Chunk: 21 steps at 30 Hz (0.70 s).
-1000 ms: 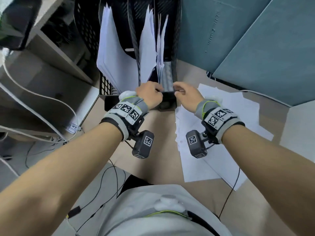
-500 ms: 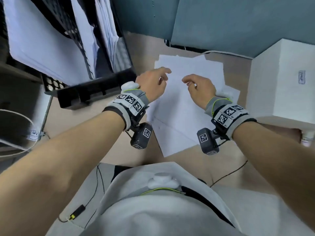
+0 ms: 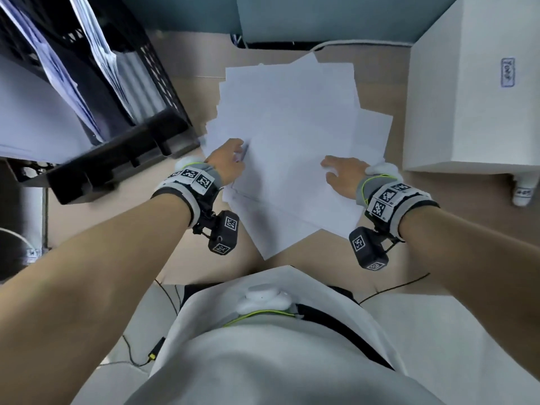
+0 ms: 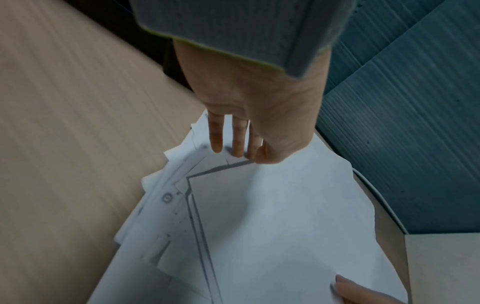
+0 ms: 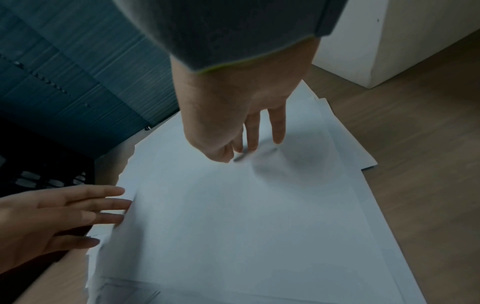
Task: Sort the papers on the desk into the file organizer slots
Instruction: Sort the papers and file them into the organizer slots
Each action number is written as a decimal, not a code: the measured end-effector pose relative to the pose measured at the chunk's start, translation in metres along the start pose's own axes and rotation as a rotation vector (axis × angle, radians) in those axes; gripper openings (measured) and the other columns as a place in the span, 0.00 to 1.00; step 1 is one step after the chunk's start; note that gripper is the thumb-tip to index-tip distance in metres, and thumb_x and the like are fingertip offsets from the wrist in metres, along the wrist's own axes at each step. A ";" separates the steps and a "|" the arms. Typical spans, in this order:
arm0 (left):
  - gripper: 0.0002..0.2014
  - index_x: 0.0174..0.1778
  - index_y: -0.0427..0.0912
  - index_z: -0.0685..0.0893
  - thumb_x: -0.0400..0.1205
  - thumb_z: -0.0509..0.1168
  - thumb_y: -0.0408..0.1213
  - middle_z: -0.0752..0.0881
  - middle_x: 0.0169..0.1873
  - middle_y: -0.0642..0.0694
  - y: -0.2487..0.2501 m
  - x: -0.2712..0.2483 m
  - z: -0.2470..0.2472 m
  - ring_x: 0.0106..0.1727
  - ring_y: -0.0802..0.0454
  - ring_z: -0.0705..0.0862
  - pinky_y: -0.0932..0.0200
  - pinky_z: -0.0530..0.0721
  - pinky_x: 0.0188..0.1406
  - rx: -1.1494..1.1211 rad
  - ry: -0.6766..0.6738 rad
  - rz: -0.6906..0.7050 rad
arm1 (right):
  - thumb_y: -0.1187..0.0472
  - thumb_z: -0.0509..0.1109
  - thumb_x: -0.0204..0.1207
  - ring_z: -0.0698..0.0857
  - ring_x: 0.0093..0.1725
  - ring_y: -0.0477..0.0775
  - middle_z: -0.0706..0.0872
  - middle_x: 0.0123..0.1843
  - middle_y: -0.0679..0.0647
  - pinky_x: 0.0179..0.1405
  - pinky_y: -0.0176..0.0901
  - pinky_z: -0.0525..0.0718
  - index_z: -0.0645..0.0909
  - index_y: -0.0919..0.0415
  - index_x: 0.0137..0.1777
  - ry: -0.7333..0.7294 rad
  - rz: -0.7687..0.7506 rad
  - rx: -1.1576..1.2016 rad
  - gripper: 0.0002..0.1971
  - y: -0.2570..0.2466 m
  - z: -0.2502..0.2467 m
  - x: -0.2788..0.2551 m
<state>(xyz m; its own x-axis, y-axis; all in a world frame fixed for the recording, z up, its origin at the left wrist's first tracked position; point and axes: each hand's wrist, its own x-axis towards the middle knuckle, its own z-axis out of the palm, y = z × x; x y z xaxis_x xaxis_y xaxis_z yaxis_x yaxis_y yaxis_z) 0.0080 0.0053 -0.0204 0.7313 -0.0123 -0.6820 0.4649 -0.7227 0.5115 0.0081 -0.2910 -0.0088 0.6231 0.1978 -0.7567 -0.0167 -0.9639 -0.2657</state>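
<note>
A: Head view first: the papers (image 3: 292,135) lie in a loose, fanned stack on the desk (image 3: 415,217), just right of the file organizer (image 3: 122,159). Where are the hands?

B: Both are on the stack. The left hand (image 3: 226,162) sits at its left edge, fingers straight, tips laid on the edge of the top sheet. The left wrist view shows that edge slightly raised with a shadow under it, so I judge the hand is feeling for a sheet to peel off. Nothing is curled round the paper yet.

A: And the right hand (image 3: 343,176)?

B: Flat and relaxed on the near right part of the top sheet, fingers extended. Likely it steadies the pile so only one sheet comes away. Neither hand clasps anything.

A: Why the fanned edges matter?

B: The sheets are offset along the left side, which gives the fingertips (image 4: 217,147) steps to catch. But thin sheets cling, so two may lift together.

A: The organizer itself?

B: Black mesh, up left, its slots already holding sheets standing upright. Its front lip is near the stack's left corner; I can't tell if they touch.

A: Anything in the way?

B: A white box (image 3: 473,92) stands close on the right, and a teal partition (image 3: 321,16) behind. A cable (image 3: 394,286) runs along the near desk edge. The path leftward to the slots looks open.
</note>
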 end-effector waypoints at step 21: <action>0.09 0.50 0.42 0.89 0.83 0.65 0.39 0.88 0.45 0.47 0.004 -0.030 -0.040 0.46 0.46 0.84 0.58 0.77 0.43 0.483 0.113 0.280 | 0.54 0.67 0.79 0.70 0.77 0.59 0.69 0.80 0.55 0.71 0.52 0.71 0.57 0.54 0.83 0.291 0.010 0.219 0.35 -0.030 -0.018 -0.016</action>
<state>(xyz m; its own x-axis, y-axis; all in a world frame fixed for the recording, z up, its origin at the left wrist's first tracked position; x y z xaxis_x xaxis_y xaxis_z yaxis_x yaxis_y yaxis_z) 0.0084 0.0301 0.0229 0.8551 -0.1938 -0.4808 -0.0157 -0.9368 0.3496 0.0126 -0.2685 0.0220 0.8183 0.0991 -0.5662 -0.1711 -0.8983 -0.4046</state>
